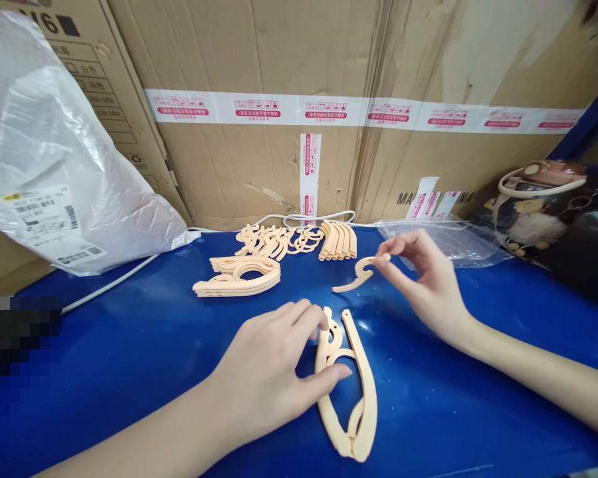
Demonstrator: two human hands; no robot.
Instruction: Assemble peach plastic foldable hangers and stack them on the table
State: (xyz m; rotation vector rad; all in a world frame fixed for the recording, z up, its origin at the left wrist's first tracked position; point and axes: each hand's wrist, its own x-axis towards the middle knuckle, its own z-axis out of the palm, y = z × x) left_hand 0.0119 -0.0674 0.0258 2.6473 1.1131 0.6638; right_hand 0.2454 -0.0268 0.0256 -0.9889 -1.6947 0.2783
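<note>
A cream plastic folding hanger (pixel 367 405) lies on the blue tabletop, its two arms folded into a narrow pointed oval. Over its left arm reaches my left hand (pixel 274 372), with thumb and fingers apart. The index fingertip overlaps the arm's upper end, and the thumb extends across the middle; whether they press on it I cannot tell. Above and right of the hanger, my right hand (pixel 428 285) pinches a loose cream hanger hook (pixel 363 273) by one end. The hook's curved end points left, just above the table.
Stacked folded hangers (pixel 239 289) lie left of centre. Behind them are a pile of loose hooks (pixel 269 240) and a row of hanger arms (pixel 337 240). A white plastic parcel (pixel 80 153) stands left, a cardboard box (pixel 259 159) behind. Clear plastic film (pixel 458 249) and a brown-lidded cup (pixel 533 199) are right.
</note>
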